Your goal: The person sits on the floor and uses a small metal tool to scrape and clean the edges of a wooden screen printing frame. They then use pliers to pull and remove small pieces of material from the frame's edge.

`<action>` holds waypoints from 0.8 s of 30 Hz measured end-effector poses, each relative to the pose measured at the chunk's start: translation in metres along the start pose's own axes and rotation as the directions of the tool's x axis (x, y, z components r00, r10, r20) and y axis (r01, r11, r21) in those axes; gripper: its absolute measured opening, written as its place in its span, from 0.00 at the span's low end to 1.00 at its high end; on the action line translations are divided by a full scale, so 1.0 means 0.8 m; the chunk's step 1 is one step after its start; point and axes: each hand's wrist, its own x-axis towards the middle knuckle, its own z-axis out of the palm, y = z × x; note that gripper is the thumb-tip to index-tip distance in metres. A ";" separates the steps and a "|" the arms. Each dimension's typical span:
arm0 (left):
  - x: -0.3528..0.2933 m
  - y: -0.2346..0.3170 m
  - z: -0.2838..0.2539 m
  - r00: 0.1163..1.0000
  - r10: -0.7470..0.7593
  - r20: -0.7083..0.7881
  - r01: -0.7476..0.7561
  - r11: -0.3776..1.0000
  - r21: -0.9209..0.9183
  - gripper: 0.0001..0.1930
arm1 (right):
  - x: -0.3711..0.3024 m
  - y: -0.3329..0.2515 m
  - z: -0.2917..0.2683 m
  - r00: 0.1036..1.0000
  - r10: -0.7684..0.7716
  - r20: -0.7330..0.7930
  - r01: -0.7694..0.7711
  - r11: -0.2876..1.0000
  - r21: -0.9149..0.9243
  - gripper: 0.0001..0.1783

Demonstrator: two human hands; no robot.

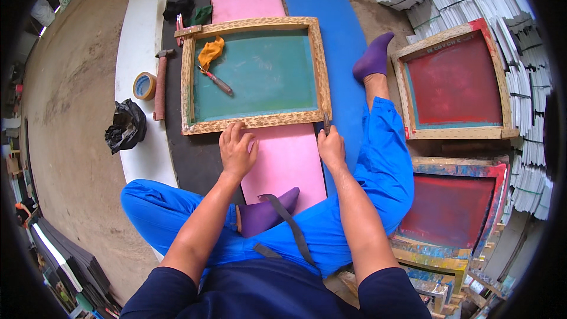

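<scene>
Screen frame [255,71] lies flat on the pink mat [283,159], teal mesh up, right in front of us. Left hand [236,150] presses the near rail, fingers spread flat, gripping nothing. Right hand [331,145] is closed on a small tool [326,123] at the near right corner. Keep left pressure steady so the frame can't shift. Orange rag [210,51], hammer [160,82], tape roll [144,85] lie left.
</scene>
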 end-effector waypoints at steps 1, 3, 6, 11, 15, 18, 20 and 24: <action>-0.005 0.000 -0.001 1.000 -0.008 0.007 0.008 1.000 0.002 0.10 | -0.002 -0.001 -0.001 1.000 -0.008 0.000 0.008 1.000 0.002 0.17; 0.001 0.003 -0.008 1.000 -0.013 0.006 0.013 1.000 -0.008 0.10 | -0.010 -0.005 -0.003 0.998 -0.061 0.023 0.061 0.998 0.006 0.17; 0.007 0.011 -0.019 1.000 -0.006 0.003 0.006 0.997 -0.075 0.11 | -0.033 -0.017 0.008 0.975 -0.194 0.109 0.188 0.980 0.066 0.16; 0.008 0.021 -0.034 0.988 -0.140 0.064 0.153 0.859 -0.488 0.10 | -0.087 -0.072 0.026 0.864 -0.337 0.373 0.309 0.941 0.135 0.16; -0.006 0.007 -0.033 0.957 -0.239 0.162 0.287 0.721 -0.631 0.12 | -0.111 -0.098 0.041 0.817 -0.363 0.449 0.339 0.931 0.138 0.16; -0.022 -0.013 -0.035 0.914 -0.309 0.264 0.405 0.660 -0.632 0.13 | -0.118 -0.101 0.059 0.780 -0.407 0.475 0.370 0.913 0.174 0.15; -0.031 -0.027 -0.042 0.887 -0.345 0.308 0.462 0.638 -0.616 0.13 | -0.119 -0.100 0.071 0.745 -0.428 0.512 0.369 0.903 0.218 0.14; -0.044 -0.045 -0.056 0.913 -0.326 0.247 0.409 0.706 -0.579 0.12 | -0.122 -0.122 0.072 0.633 -0.305 0.712 0.159 0.951 0.266 0.12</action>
